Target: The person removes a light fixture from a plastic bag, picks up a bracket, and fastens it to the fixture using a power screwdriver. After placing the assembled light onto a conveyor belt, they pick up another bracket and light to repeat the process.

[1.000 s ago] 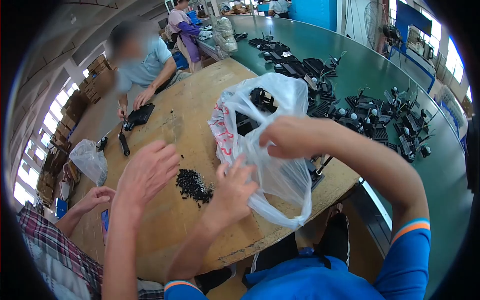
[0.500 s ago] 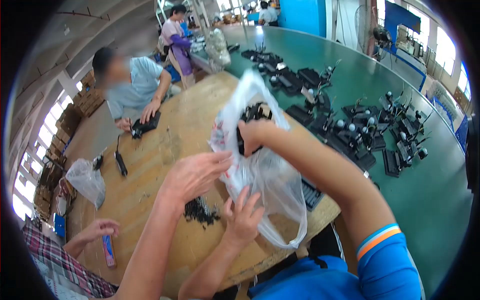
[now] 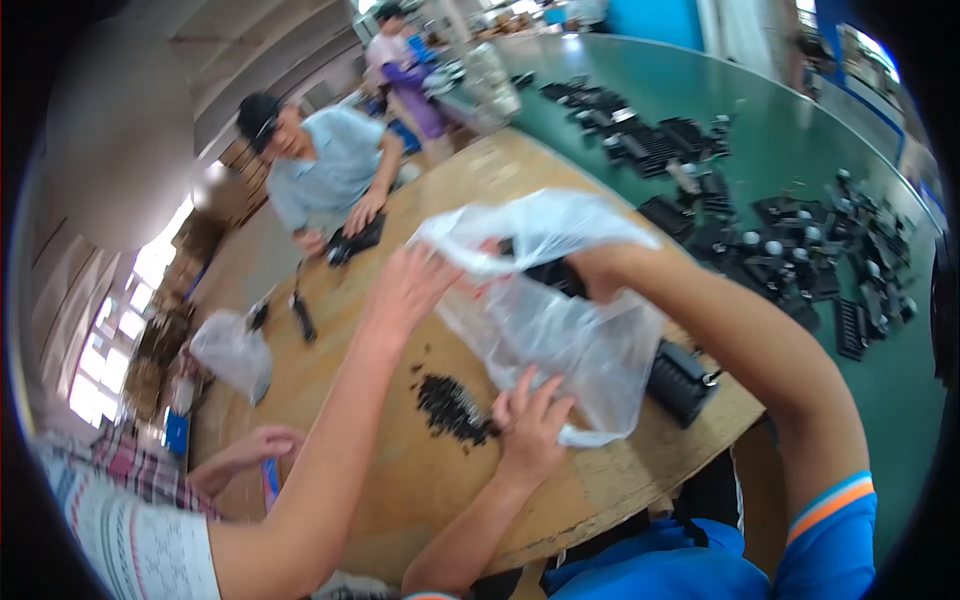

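Observation:
A white translucent plastic bag (image 3: 570,335) with faint red print lies tilted over the wooden table. My right hand (image 3: 592,268) reaches into its mouth beside black parts (image 3: 556,276); the bag hides the fingers. At the bag's lower end, my left hand (image 3: 535,425) has its fingers bent onto the plastic, gripping it. A co-worker's hand (image 3: 415,285) touches the bag's upper left rim. Just left of my left hand lies a pile of small black pieces (image 3: 450,408).
A black ribbed device (image 3: 683,383) sits right of the bag on the wooden table (image 3: 350,440). Many black assemblies (image 3: 790,255) cover part of the green table (image 3: 800,130). Across the table, another person (image 3: 335,165) handles a black part. A clear bag (image 3: 232,352) stands at left.
The bag has come down and spread flatter, its mouth turning right. My right hand has gone deeper inside. The pile of black pieces shows more fully, and the view has shifted.

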The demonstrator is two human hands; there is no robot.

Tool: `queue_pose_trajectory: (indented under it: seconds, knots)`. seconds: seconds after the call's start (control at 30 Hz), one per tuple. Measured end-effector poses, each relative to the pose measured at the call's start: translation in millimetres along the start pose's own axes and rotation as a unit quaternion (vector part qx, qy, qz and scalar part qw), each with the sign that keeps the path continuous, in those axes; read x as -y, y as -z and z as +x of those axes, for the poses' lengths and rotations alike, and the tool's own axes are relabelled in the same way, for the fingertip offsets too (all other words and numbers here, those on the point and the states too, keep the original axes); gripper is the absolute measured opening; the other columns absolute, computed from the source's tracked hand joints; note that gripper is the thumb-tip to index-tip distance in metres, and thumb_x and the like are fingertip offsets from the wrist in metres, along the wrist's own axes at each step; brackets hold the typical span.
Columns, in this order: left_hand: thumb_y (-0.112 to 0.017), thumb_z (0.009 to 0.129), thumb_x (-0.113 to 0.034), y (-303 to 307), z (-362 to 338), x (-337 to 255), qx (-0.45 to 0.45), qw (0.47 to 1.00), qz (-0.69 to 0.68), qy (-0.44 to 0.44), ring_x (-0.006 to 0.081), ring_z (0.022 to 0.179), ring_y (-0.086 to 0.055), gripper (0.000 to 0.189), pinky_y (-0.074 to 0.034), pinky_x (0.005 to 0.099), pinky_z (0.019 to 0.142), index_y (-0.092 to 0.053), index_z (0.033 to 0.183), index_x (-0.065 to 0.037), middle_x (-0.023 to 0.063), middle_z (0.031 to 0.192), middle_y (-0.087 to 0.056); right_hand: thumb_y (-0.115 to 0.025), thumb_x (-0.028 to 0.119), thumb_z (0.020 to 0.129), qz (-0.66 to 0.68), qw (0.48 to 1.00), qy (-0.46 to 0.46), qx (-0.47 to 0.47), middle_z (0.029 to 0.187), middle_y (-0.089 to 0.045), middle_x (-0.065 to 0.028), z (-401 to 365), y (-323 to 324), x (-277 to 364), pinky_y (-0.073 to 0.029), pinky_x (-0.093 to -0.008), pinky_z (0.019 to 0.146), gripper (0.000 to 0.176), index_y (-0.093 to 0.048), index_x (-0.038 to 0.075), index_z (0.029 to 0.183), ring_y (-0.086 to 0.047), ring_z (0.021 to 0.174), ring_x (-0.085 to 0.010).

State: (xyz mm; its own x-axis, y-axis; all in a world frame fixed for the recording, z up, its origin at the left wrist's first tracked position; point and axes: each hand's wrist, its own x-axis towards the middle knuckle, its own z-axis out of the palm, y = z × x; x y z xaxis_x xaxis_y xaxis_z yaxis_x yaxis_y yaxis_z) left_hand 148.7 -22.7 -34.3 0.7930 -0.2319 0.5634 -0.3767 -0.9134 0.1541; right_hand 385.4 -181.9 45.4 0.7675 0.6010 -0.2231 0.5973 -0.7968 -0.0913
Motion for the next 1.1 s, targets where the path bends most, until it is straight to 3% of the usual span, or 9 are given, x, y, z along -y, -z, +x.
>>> queue_pose_trajectory:
  seconds: [0.13, 0.3, 0.37, 0.43, 0.57, 0.73, 0.87, 0.93, 1.1]
  knots:
    - [-0.057, 0.073, -0.013, -1.4, -11.2, 0.5, -0.021, 0.999, 0.026, -0.019, 0.0287, 0.122, -0.040, 0.017, -0.020, 0.0446, 0.096, -0.064, 0.090, -0.014, 0.0048, 0.114, -0.055, -0.065, 0.012, 0.057, -0.010, 0.999, 0.019, 0.035, 0.108, -0.059, -0.0187, -15.2, 23.0, 42.6, -0.046, -0.0427, 0.084, 0.049, -0.060, 0.008, 0.106, -0.056, 0.103, -0.0338]
    - [-0.055, 0.074, -0.012, -9.9, -13.3, 4.8, -0.068, 0.996, 0.037, -0.049, 0.0280, 0.124, -0.038, 0.017, -0.022, 0.0456, 0.096, -0.064, 0.088, -0.013, 0.0055, 0.114, -0.054, -0.079, 0.022, 0.049, 0.144, 0.956, 0.167, -0.196, 0.119, -0.056, -0.0056, -78.2, 81.3, 88.9, -0.037, -0.0274, 0.096, 0.073, -0.057, 0.022, 0.118, -0.054, 0.104, -0.0236]
    - [-0.054, 0.076, -0.014, -10.2, -15.7, 2.4, -0.060, 0.997, 0.010, -0.045, 0.0287, 0.125, -0.038, 0.016, -0.021, 0.0463, 0.097, -0.064, 0.089, -0.014, 0.0055, 0.115, -0.053, -0.078, 0.019, 0.048, -0.152, 0.939, 0.174, -0.255, 0.117, -0.058, -0.0068, -77.4, 65.8, 79.7, -0.037, -0.0270, 0.095, 0.063, -0.063, 0.019, 0.110, -0.052, 0.107, -0.0201]
    - [-0.054, 0.076, -0.014, -8.1, -16.7, 1.1, -0.046, 0.998, 0.015, -0.034, 0.0291, 0.125, -0.038, 0.016, -0.021, 0.0469, 0.097, -0.064, 0.088, -0.013, 0.0063, 0.114, -0.053, -0.071, 0.010, 0.052, -0.126, 0.988, 0.092, -0.011, 0.109, -0.062, -0.0100, -23.4, 25.4, 45.0, -0.041, -0.0288, 0.091, 0.045, -0.068, 0.011, 0.097, -0.055, 0.106, -0.0228]
    - [-0.054, 0.074, -0.013, -12.1, -12.1, 2.8, -0.067, 0.997, 0.005, -0.032, 0.0307, 0.124, -0.038, 0.015, -0.022, 0.0489, 0.096, -0.062, 0.087, -0.010, 0.0085, 0.113, -0.053, -0.067, 0.007, 0.053, -0.031, 0.997, 0.066, 0.026, 0.091, -0.063, -0.0171, -25.2, 20.2, 35.8, -0.048, -0.0413, 0.076, 0.041, -0.060, 0.004, 0.093, -0.061, 0.090, -0.0333]
    - [-0.055, 0.072, -0.012, -9.2, -9.2, 3.5, -0.054, 0.998, -0.008, -0.023, 0.0300, 0.123, -0.039, 0.016, -0.022, 0.0484, 0.096, -0.061, 0.087, -0.011, 0.0076, 0.110, -0.054, -0.063, 0.008, 0.052, -0.009, 0.996, 0.007, 0.088, 0.077, -0.064, -0.0174, -19.4, 20.1, 44.9, -0.050, -0.0399, 0.068, 0.029, -0.062, 0.001, 0.081, -0.063, 0.080, -0.0322]
    - [-0.057, 0.069, -0.011, -9.3, -12.3, 0.8, -0.047, 0.999, -0.007, -0.022, 0.0285, 0.122, -0.040, 0.019, -0.019, 0.0473, 0.097, -0.062, 0.087, -0.011, 0.0058, 0.109, -0.055, -0.062, 0.008, 0.068, 0.024, 0.999, 0.007, -0.023, 0.101, -0.065, -0.0138, -28.3, 7.1, 51.7, -0.045, -0.0336, 0.088, 0.027, -0.067, 0.007, 0.095, -0.060, 0.097, -0.0274]
    - [-0.057, 0.069, -0.012, -5.4, -9.1, -1.2, -0.054, 0.998, 0.002, -0.036, 0.0282, 0.122, -0.040, 0.018, -0.019, 0.0470, 0.098, -0.062, 0.087, -0.011, 0.0054, 0.109, -0.055, -0.065, 0.008, 0.073, 0.088, 0.901, 0.274, -0.323, 0.110, -0.062, -0.0108, -76.8, 47.9, 74.5, -0.042, -0.0309, 0.092, 0.037, -0.063, 0.013, 0.110, -0.057, 0.104, -0.0254]
    - [-0.056, 0.072, -0.011, -5.0, -7.4, -2.6, -0.027, 0.999, -0.002, -0.021, 0.0277, 0.121, -0.041, 0.016, -0.024, 0.0500, 0.096, -0.062, 0.087, -0.010, 0.0057, 0.109, -0.055, -0.065, 0.001, 0.072, 0.076, 0.976, 0.166, -0.116, 0.134, -0.047, -0.0067, -87.5, 67.5, 80.6, -0.030, -0.0298, 0.105, 0.061, -0.050, 0.019, 0.128, -0.043, 0.123, -0.0225]
